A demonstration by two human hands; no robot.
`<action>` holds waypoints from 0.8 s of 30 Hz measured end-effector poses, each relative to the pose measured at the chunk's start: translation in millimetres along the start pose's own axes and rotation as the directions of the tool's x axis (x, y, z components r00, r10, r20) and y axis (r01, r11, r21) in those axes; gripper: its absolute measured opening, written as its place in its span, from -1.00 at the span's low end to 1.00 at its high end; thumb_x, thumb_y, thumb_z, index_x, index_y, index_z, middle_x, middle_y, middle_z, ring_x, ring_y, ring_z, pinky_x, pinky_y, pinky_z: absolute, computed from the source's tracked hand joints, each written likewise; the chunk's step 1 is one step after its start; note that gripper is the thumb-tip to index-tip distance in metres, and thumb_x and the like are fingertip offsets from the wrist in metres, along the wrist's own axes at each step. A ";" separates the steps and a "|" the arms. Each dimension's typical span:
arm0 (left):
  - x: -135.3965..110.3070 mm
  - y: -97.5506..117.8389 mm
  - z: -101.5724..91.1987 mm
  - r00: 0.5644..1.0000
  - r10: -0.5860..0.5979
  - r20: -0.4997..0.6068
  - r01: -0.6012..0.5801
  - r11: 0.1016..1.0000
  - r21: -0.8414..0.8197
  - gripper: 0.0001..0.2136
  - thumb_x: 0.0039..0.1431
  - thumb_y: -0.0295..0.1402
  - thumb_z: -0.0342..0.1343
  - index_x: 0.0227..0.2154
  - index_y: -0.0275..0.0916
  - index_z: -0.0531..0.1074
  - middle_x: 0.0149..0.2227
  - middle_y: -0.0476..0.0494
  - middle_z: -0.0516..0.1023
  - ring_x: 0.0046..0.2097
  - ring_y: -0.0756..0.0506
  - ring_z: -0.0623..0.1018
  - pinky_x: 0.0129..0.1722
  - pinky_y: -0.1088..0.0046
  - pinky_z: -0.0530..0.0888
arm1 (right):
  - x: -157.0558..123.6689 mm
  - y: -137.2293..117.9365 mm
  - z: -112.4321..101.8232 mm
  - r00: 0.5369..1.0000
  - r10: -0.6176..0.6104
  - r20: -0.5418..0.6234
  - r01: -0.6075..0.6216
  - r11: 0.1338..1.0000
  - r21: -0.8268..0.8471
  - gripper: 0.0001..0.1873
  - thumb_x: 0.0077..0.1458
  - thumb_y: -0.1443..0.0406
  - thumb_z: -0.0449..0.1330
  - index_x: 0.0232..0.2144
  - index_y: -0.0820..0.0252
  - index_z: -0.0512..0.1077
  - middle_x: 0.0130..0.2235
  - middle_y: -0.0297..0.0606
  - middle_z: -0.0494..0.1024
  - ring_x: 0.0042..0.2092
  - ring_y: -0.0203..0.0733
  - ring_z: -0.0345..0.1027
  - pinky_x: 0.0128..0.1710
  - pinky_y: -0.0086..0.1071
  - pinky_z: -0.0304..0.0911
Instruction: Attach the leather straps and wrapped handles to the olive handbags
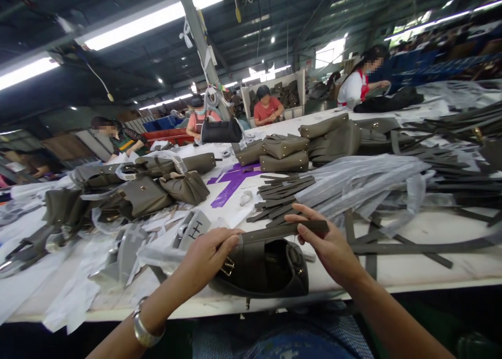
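Observation:
A dark olive handbag (270, 273) lies on its side at the near edge of the white table (411, 267). A matching leather strap (284, 231) runs across its top. My left hand (207, 257) is closed on the strap's left end, by the bag's gold buckle (227, 267). My right hand (327, 241) pinches the strap's right end between thumb and fingers.
A pile of loose straps (282, 194) lies just beyond my hands, beside clear plastic bags (361, 184). Finished olive bags (157, 189) crowd the left, folded pieces (284, 154) the middle. More straps (451, 155) spread right. Several people work at the far side.

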State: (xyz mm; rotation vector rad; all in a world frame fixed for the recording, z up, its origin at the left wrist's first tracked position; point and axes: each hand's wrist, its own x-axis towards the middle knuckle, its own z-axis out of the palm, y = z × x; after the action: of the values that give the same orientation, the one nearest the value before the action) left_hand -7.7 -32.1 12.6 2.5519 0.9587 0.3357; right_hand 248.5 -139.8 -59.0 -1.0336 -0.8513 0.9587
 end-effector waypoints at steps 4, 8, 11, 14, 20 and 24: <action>4.4 -0.2 -0.3 1.000 -0.018 -0.008 0.017 0.999 -0.041 -0.70 0.31 -0.12 0.00 -0.24 -0.17 0.56 -0.19 -0.11 0.65 -0.13 -0.15 0.58 -0.11 0.40 0.43 | -3.7 3.0 -2.9 0.999 -0.004 -0.042 0.004 1.000 -0.010 -0.71 0.10 0.17 0.32 -0.10 0.04 0.54 -0.11 -0.28 0.62 -0.33 -0.32 0.38 -0.25 -0.43 0.31; 12.9 13.4 4.0 1.000 -0.002 0.012 0.002 0.999 -0.032 -0.67 0.33 -0.12 -0.04 -0.30 -0.18 0.56 -0.26 -0.10 0.65 -0.19 -0.14 0.58 -0.17 0.40 0.41 | -7.3 0.4 7.4 0.998 0.050 -0.030 -0.051 0.998 -0.022 -0.74 0.06 0.13 0.34 -0.21 0.11 0.60 -0.20 -0.26 0.64 -0.30 -0.25 0.45 -0.20 -0.38 0.35; 24.5 33.9 9.6 0.997 0.067 0.041 -0.066 0.998 -0.022 -0.68 0.33 -0.12 -0.03 -0.29 -0.17 0.57 -0.26 -0.08 0.64 -0.21 -0.13 0.56 -0.19 0.41 0.39 | -8.9 -8.1 20.2 0.998 0.064 0.028 -0.061 0.995 -0.081 -0.72 0.04 0.12 0.34 -0.23 0.14 0.61 -0.28 -0.24 0.65 -0.28 -0.17 0.49 -0.18 -0.31 0.39; 37.3 50.2 12.5 0.988 0.139 0.064 -0.137 0.990 -0.040 -0.68 0.31 -0.09 0.00 -0.27 -0.16 0.57 -0.27 -0.08 0.63 -0.23 -0.11 0.55 -0.20 0.42 0.37 | -10.3 -16.5 20.7 0.997 -0.019 0.071 0.031 0.986 -0.165 -0.69 0.09 0.11 0.30 -0.15 0.11 0.58 -0.19 -0.21 0.65 -0.17 -0.09 0.51 -0.09 -0.24 0.40; 53.3 47.2 6.2 0.980 0.064 0.188 -0.041 0.991 -0.124 -0.63 0.27 -0.07 0.01 -0.44 -0.23 0.51 -0.48 0.01 0.49 -0.39 -0.04 0.44 -0.37 0.49 0.28 | -25.9 -6.8 -13.8 0.964 -0.169 0.203 0.246 0.855 -0.457 -0.39 0.06 0.15 0.33 0.17 -0.05 0.37 0.16 -0.19 0.46 0.21 0.06 0.26 0.25 -0.03 0.11; 56.7 40.8 5.4 0.959 -0.019 0.282 0.057 0.990 -0.128 -0.59 0.24 -0.02 0.00 -0.49 -0.26 0.48 -0.54 0.04 0.38 -0.43 -0.01 0.35 -0.43 0.49 0.22 | -37.8 12.8 -17.2 0.974 -0.159 0.158 0.220 0.820 -0.528 -0.46 0.00 0.14 0.38 0.07 -0.06 0.48 0.14 -0.17 0.47 0.22 0.11 0.25 0.25 -0.03 0.14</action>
State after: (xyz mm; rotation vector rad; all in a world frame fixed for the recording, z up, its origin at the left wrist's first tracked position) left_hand 59.6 -23.7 30.4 2.3727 0.8454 0.0230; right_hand 248.0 -177.4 -80.8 -1.3556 -1.3412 0.6098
